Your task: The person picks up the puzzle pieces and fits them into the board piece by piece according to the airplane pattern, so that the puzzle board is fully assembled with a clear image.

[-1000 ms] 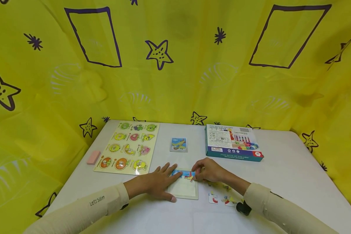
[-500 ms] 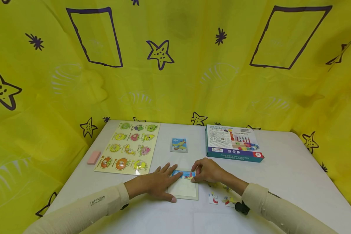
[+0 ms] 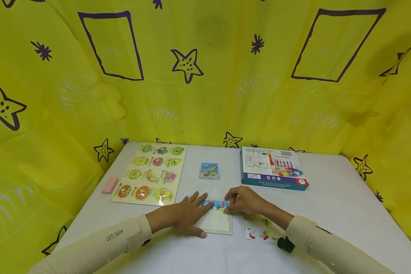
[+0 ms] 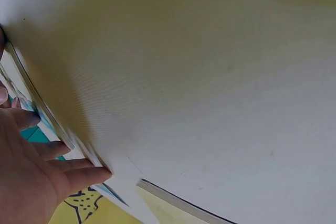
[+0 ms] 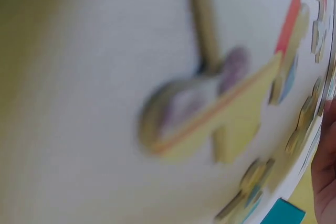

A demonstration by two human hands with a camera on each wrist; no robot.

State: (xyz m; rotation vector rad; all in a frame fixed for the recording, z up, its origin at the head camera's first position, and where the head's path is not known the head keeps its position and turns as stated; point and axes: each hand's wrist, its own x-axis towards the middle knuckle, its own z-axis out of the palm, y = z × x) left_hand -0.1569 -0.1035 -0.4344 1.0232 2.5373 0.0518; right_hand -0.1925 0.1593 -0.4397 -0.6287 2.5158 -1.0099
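Note:
A shallow puzzle tray (image 3: pixel 214 224) lies on the white table, with blue pieces along its far edge and bare board nearer me. My left hand (image 3: pixel 187 217) is spread flat over its left side, index fingertip on the blue strip. At the tray's far right corner, my right hand (image 3: pixel 244 200) pinches a puzzle piece (image 3: pixel 222 208) with red and yellow on it, thumb and fingers partly covering it. Loose puzzle pieces (image 3: pixel 249 233) lie right of the tray, some partly under the right forearm. In the right wrist view, a yellow and purple puzzle piece (image 5: pixel 226 119) looms close and blurred.
Behind the tray stands a small airplane picture (image 3: pixel 209 169). A fruit puzzle board (image 3: pixel 176 182) lies at the left, beside a pink block (image 3: pixel 109 185). At the back right sits a flat toy box (image 3: pixel 275 167). A yellow curtain (image 3: pixel 219 102) surrounds the table.
My right thumb has shifted slightly in over the red and yellow puzzle piece at the corner. My left hand stays where it was on the tray.

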